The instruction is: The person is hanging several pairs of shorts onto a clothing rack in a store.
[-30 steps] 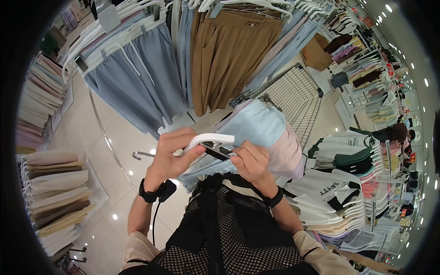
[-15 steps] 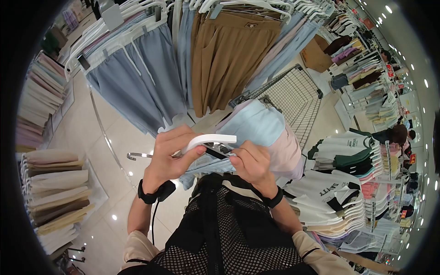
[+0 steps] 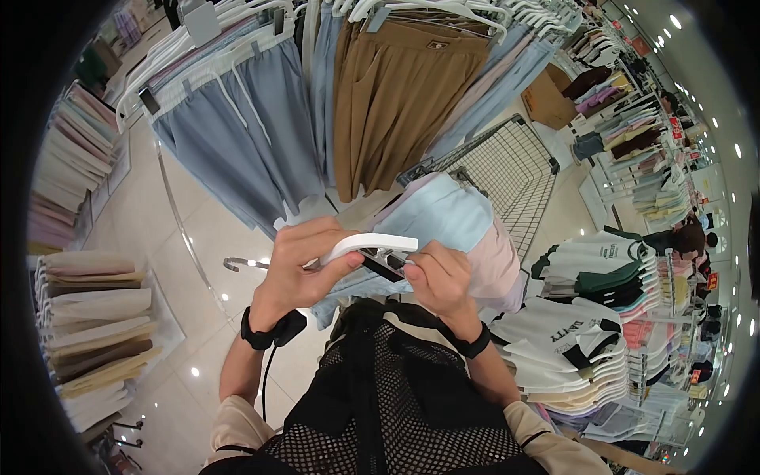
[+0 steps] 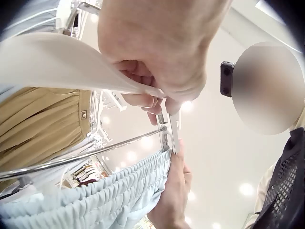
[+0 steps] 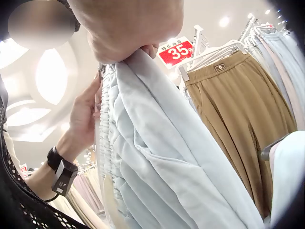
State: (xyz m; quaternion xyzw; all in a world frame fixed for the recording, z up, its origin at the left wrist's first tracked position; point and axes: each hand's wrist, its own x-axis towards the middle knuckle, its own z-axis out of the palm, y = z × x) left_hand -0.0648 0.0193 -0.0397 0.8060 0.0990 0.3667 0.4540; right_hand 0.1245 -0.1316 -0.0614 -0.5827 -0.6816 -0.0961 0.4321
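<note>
A white clip hanger (image 3: 380,240) is in front of the chest, its metal hook pointing left. My left hand (image 3: 305,261) grips it, with the thumb by the clip end. In the left wrist view, a metal bar (image 4: 90,153) runs to a clip (image 4: 167,131) just under the left fingers. Light blue pants (image 5: 157,143) with a gathered elastic waistband (image 4: 119,181) hang at that clip. My right hand (image 3: 439,277) pinches the pants at the waistband's end, close beside the clip; its fingertips are partly hidden by fabric in the right wrist view.
Ahead, a rack carries blue-grey shorts (image 3: 245,127) and brown pants (image 3: 408,103) on hangers. A wire shopping cart (image 3: 507,174) stands right of centre, with folded light blue and pink clothes (image 3: 451,214) at its near end. More racks of garments (image 3: 582,332) line both sides.
Both hands and the hanger have shifted slightly right, the right hand a little farther from the left. Both grips stay the same.
</note>
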